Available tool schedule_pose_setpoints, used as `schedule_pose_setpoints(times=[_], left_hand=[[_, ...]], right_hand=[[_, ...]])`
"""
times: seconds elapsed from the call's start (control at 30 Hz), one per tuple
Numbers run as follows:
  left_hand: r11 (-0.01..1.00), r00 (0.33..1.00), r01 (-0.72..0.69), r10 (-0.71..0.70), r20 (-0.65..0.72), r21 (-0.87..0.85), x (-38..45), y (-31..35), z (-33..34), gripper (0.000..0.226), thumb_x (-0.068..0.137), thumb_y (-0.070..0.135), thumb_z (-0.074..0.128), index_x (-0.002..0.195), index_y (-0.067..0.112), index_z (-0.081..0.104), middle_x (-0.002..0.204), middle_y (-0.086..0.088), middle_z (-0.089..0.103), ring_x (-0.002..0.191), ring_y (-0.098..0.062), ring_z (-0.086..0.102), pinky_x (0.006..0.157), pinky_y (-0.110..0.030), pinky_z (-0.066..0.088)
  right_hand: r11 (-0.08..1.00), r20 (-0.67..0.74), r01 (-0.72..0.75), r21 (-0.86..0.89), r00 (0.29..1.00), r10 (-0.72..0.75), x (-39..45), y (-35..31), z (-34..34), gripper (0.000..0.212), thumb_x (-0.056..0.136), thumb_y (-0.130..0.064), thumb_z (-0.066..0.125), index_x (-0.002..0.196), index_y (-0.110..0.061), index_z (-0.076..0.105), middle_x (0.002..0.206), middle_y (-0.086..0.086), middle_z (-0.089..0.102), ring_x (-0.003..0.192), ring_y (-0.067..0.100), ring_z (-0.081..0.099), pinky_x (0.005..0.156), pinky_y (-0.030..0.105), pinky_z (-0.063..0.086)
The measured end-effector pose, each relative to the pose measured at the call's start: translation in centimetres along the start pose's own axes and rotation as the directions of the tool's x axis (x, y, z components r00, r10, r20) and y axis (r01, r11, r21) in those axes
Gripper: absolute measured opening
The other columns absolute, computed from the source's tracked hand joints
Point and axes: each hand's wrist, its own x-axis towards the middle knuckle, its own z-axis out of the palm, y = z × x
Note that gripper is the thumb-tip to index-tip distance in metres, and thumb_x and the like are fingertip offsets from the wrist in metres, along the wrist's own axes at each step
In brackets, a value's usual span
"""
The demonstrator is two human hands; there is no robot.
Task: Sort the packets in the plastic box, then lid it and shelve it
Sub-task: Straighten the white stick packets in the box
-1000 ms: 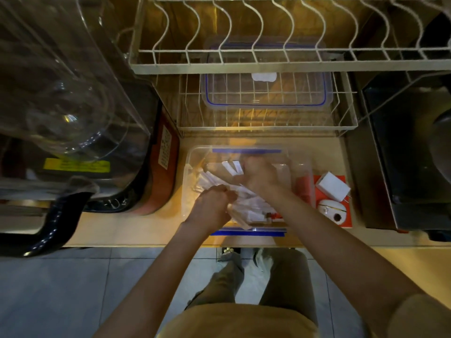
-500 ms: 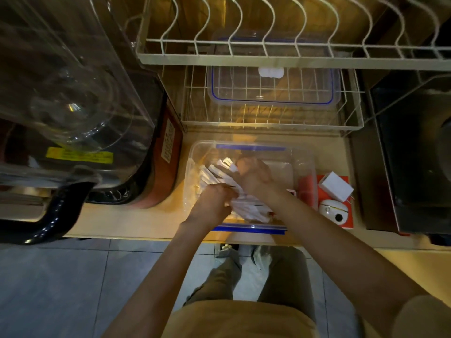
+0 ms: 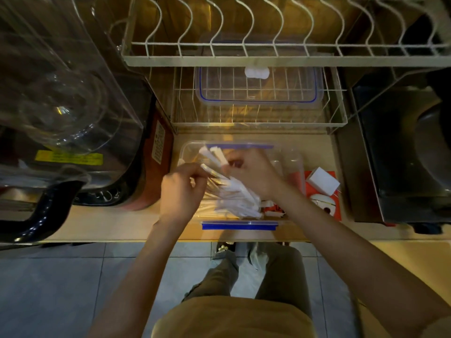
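Open box point(image 3: 290, 157) near the tabletop point(image 3: 109, 223) front edge, lid point(image 3: 258, 87) racked at 12 o'clock; left hand point(image 3: 180, 191) and right hand point(image 3: 253, 174) both pinching packets point(image 3: 234, 193).

Clear blue-clipped plastic box point(image 3: 288, 162) on the counter, unlidded, white packets point(image 3: 234, 193) bunched inside.
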Motion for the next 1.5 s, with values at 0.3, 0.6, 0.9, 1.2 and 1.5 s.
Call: schedule_pose_setpoints(times=[0.3,0.6,0.9,1.2,1.5], left_hand=[[0.982,0.896,-0.171,0.118,0.428,0.086,1.9,0.4,1.0,0.036,0.073,0.012,0.069,0.109,0.009,0.064,0.113,-0.011,0.063,0.105,-0.021,0.057,0.085,-0.016,0.037],[0.751,0.533,-0.533,-0.061,0.844,0.391,3.5,-0.8,5.1,0.102,0.062,0.031,0.081,0.143,0.024,0.019,0.154,-0.003,0.019,0.141,-0.026,0.014,0.114,-0.038,0.021],[0.611,0.56,-0.681,0.079,0.825,0.404,3.2,-1.4,6.5,0.096,0.058,0.033,0.081,0.136,0.016,0.029,0.142,-0.008,0.034,0.128,-0.028,0.032,0.106,-0.042,0.033],[0.615,0.572,-0.665,0.053,0.819,0.425,2.9,-0.6,7.8,0.075,0.066,0.02,0.076,0.129,0.015,0.036,0.134,-0.011,0.048,0.123,-0.029,0.046,0.101,-0.041,0.038],[0.604,0.645,-0.642,0.092,0.758,0.473,3.0,-0.7,8.0,0.049,0.083,0.027,0.06,0.129,0.017,0.043,0.127,-0.008,0.058,0.113,-0.026,0.056,0.09,-0.036,0.045]], right_hand=[[0.993,0.232,-0.113,0.025,0.967,0.104,-0.8,3.3,3.9,0.018,0.078,-0.003,0.069,0.095,0.003,0.068,0.096,0.017,0.07,0.088,0.022,0.065,0.076,0.022,0.047],[0.858,0.004,-0.348,0.379,0.927,0.375,-2.3,5.5,-2.0,0.016,0.089,-0.004,0.056,0.085,-0.016,0.066,0.076,0.0,0.064,0.063,0.008,0.061,0.062,0.023,0.052],[0.822,-0.088,-0.332,0.463,0.905,0.416,-4.1,5.0,-3.0,0.019,0.091,-0.002,0.05,0.104,0.004,0.063,0.083,0.008,0.062,0.068,0.011,0.058,0.053,0.005,0.048],[0.823,-0.141,-0.314,0.474,0.895,0.423,-4.4,4.6,-3.1,0.014,0.09,-0.006,0.052,0.093,-0.008,0.065,0.075,0.0,0.064,0.065,0.009,0.059,0.058,0.01,0.048],[0.812,-0.15,-0.326,0.484,0.883,0.444,-4.6,4.4,-3.0,0.018,0.091,-0.008,0.052,0.1,-0.001,0.065,0.074,0.0,0.063,0.067,0.009,0.058,0.062,0.018,0.046]])
